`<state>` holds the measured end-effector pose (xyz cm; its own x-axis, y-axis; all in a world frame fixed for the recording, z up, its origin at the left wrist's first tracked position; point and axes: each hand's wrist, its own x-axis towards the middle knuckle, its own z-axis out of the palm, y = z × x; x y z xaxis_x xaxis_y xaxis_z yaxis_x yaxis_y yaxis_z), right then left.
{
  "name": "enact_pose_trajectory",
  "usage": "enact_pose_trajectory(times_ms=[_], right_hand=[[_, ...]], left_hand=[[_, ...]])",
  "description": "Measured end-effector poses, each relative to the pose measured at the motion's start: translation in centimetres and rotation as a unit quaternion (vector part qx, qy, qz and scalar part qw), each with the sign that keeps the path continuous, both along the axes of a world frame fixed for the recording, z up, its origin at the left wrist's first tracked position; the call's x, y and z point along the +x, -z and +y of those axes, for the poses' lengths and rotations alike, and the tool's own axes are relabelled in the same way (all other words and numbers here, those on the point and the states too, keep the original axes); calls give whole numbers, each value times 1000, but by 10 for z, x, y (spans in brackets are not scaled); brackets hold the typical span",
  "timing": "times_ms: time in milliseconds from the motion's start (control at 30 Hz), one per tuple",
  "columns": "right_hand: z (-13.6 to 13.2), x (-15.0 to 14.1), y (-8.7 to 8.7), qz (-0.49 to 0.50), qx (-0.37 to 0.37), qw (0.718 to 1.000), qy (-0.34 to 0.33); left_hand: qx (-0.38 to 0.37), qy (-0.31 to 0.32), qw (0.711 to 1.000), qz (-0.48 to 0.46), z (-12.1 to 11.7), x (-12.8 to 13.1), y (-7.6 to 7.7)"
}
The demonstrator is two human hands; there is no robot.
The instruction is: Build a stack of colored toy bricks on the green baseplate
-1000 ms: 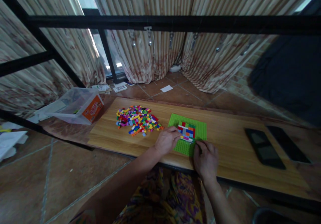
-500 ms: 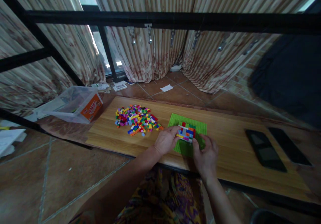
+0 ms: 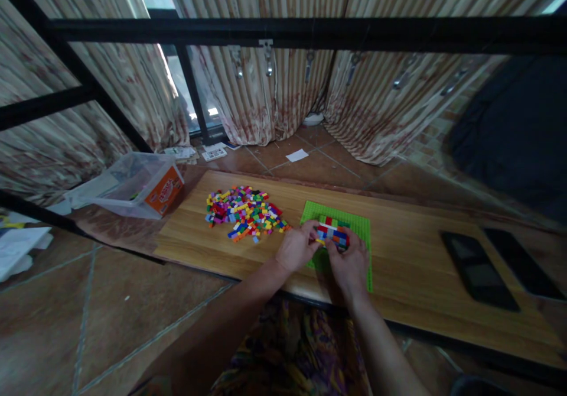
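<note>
A block of joined toy bricks (image 3: 333,234), mostly red, blue and white with some green and yellow, is over the green studded baseplate (image 3: 316,208). My left hand (image 3: 296,248) grips its left end between thumb and fingers. On the other side my right hand (image 3: 352,265) is closed around the right end, with the thumb near the front face and the fingers behind. Whether the block rests on the baseplate or is lifted a little cannot be made out. Both hands cover part of the baseplate.
Loose bricks lie in a pile (image 3: 245,211) left of the baseplate on the wooden table (image 3: 411,242). A clear plastic box (image 3: 126,192) with an orange label stands beyond the table's left end. Two dark flat devices, one a phone-like slab (image 3: 478,270), lie at the right. A black bar (image 3: 283,32) crosses above.
My right hand has moved up and left from the block's lower right corner and closed on its right end. The block is tilted differently. The left hand keeps its grip.
</note>
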<state>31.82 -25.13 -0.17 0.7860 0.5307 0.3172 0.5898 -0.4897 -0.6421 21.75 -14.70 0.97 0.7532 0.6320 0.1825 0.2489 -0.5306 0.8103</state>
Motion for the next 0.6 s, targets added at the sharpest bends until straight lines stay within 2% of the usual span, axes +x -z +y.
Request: enact_pose_trajectory(times_ms=[133,233,600], right_hand=[[1,-1,-2,12,1,1000,8],[1,-2,-4,24,3,1000,4],[1,4,-2,71,0,997,14]], left_hand=[[-107,-39,990,-84,-2,-2,6],[-145,-72,979,-120,-5,-3,7],[-200,-119,972,-27,-2,14,-3]])
